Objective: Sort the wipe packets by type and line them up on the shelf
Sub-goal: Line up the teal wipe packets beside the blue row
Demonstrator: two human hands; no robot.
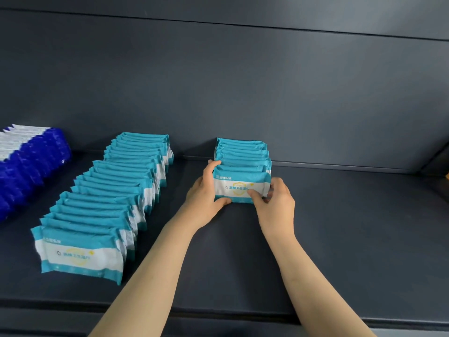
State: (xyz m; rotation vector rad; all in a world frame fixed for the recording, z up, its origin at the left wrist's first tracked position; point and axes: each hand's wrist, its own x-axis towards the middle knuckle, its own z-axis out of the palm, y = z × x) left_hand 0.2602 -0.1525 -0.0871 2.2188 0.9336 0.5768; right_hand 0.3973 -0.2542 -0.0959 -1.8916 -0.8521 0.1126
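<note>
A short row of teal-and-white wipe packets [243,154] stands upright against the back wall of the dark shelf [340,227]. Both hands grip its front packet [239,183]. My left hand [206,193] holds the packet's left end, thumb under the lower edge and fingers reaching up along the row's side. My right hand [277,198] pinches the packet's lower right corner. A long row of the same teal packets [107,198] runs from the back wall toward the shelf's front on the left. Further left stands a row of dark blue-and-white packets [31,164].
The shelf's front lip [218,310] crosses the bottom of the view. The grey back wall [243,81] rises behind the rows. A side panel closes the shelf at the far right [435,161]. Bare shelf surface lies right of the short row.
</note>
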